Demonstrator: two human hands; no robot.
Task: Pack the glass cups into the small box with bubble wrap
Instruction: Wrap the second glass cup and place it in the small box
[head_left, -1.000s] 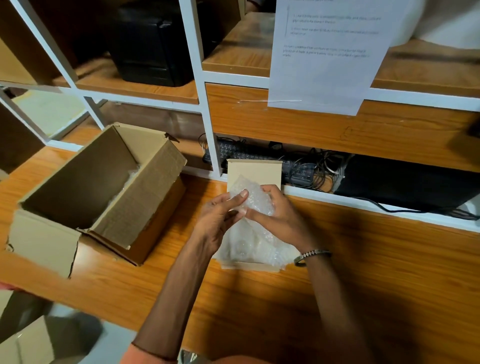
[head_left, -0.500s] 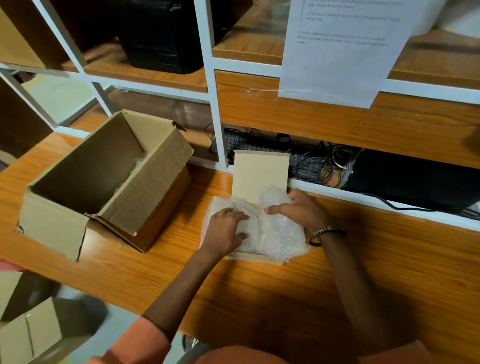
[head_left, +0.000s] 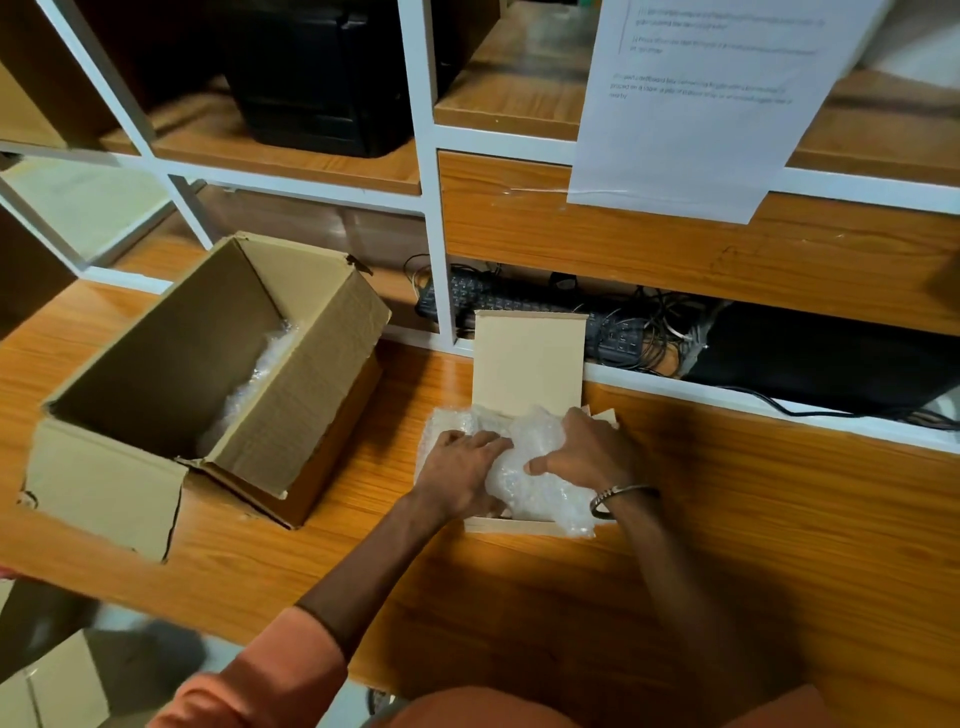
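Cardboard makes up the small box (head_left: 527, 526), which sits on the desk (head_left: 779, 519) with its lid (head_left: 527, 358) standing upright at the far side. Taking this box as the landmark, the bubble wrap (head_left: 540, 467) fills its open top and spills over the left and near edges. No glass cups can be seen; if they are here they lie under the wrap, and that cannot be told.

Both hands are directly over the box, so the wrap lies straight beneath them. The left hand (head_left: 460, 467) rests palm down on the left half of the wrap, fingers fairly straight and spread, pressing rather than gripping. The right hand (head_left: 587, 449) lies on the right half, fingers pointing toward the left hand, thumb tucked against the wrap; it too seems to press flat, though whether its fingertips pinch a fold cannot be told. A bracelet (head_left: 618, 499) circles the right wrist. Both forearms reach in from the near side of the box, angled toward each other, wrists low.

The wrap's bulge runs from the near edge toward the lid, between the two hands. My judgement is that the wrap is being tucked down so the lid can fold forward over it; the loose wrap at the left edge is nearer the left hand.

Left of the small box stands a larger open carton (head_left: 208, 374) with some wrap inside.
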